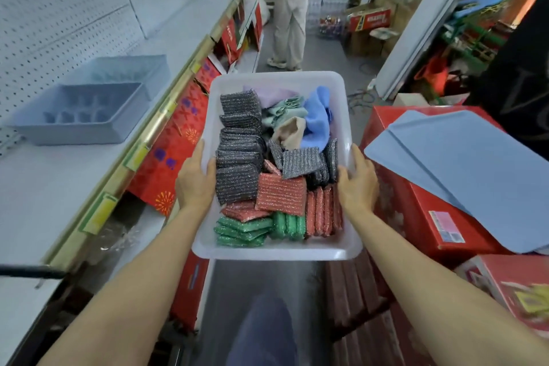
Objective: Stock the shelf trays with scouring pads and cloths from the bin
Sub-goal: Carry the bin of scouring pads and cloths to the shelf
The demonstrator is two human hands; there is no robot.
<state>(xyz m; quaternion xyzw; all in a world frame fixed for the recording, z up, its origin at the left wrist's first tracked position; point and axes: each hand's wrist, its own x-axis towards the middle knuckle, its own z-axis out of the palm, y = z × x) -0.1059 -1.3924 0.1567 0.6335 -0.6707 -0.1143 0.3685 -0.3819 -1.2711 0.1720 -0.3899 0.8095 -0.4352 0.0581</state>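
Hands on both long sides, you carry the white plastic bin (276,249) down the aisle: your left hand (194,184) and right hand (358,183) each grip a rim, fingers apparently curled under it, though the undersides are hidden. Inside lie grey, red and green metallic scouring pads (237,157) and folded pastel cloths (297,116). Two pale blue plastic shelf trays (80,131), well apart to your left, wait on the white shelf (38,187). Keep the bin level, and set it down beside the trays before sorting.

open shelf (59,187) left, red boxes (416,217) crowding right, person (289,9) blocking aisle
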